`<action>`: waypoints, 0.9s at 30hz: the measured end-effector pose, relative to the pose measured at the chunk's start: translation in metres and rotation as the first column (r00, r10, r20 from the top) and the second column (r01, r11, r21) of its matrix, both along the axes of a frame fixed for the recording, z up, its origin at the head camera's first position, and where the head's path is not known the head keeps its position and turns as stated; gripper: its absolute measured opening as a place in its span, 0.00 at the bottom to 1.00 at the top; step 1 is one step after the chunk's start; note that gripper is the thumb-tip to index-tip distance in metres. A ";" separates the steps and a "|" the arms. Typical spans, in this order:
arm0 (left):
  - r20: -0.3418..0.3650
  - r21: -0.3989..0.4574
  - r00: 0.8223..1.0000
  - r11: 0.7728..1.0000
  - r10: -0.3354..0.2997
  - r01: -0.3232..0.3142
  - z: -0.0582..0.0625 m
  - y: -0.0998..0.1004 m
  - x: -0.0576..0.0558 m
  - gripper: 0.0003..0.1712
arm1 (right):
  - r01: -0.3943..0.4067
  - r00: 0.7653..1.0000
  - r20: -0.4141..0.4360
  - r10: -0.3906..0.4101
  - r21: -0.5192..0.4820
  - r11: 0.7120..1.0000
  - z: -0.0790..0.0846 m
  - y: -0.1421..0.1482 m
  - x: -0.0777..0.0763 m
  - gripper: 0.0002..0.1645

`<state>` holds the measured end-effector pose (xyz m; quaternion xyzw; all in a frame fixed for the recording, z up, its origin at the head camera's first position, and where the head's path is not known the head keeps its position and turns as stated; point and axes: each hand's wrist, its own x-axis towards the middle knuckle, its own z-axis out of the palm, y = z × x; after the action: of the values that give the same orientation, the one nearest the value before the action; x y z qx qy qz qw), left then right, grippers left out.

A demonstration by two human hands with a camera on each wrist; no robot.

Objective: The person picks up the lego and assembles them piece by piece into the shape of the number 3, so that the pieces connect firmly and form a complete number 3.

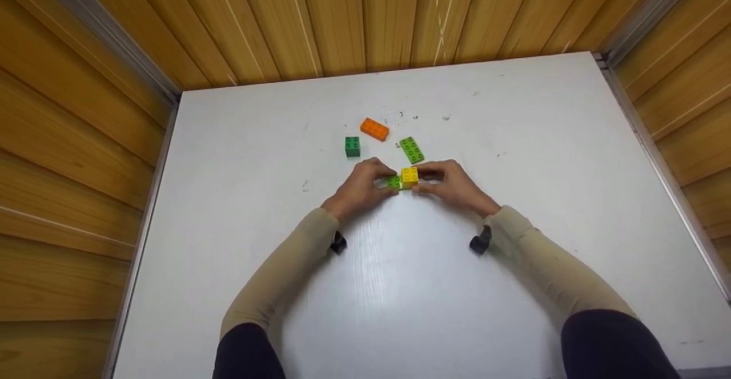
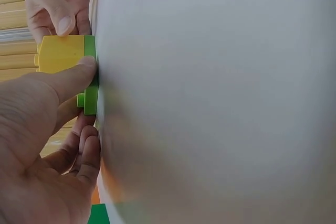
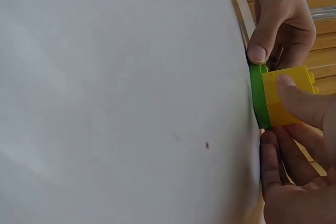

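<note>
A yellow brick [image 1: 409,176] with studs on top sits on the right part of a flat light-green brick [image 1: 393,182], which lies on the white table. My left hand [image 1: 364,184] pinches the green brick at its left end, thumb on the near side, as the left wrist view shows. My right hand [image 1: 451,182] pinches the yellow brick [image 3: 289,95] between thumb and fingers from the right. Some studs of the green brick [image 2: 90,100] show beside the yellow one. The far fingers of both hands are partly hidden.
Beyond the hands lie a dark green square brick [image 1: 352,146], an orange brick [image 1: 374,129] and a second flat light-green brick [image 1: 412,149]. Wood-patterned walls [image 1: 342,19] border the white table [image 1: 377,310] at the back and sides.
</note>
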<state>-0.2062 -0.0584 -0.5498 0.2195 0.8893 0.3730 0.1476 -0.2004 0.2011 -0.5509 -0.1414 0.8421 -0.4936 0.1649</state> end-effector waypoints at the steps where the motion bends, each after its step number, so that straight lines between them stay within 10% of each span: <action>1: -0.002 0.002 1.000 1.000 -0.005 0.005 0.000 0.000 -0.001 0.24 | 0.006 1.000 0.007 -0.006 -0.002 1.000 -0.001 0.000 0.000 0.29; 27: -0.115 0.006 0.993 1.000 0.000 0.001 0.052 -0.012 -0.041 0.30 | 0.003 1.000 0.016 -0.003 0.014 1.000 -0.004 0.002 -0.001 0.28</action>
<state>-0.2468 -0.0702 -0.4974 0.2412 0.8951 0.3626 0.0957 -0.2019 0.2028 -0.5546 -0.1350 0.8445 -0.4889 0.1720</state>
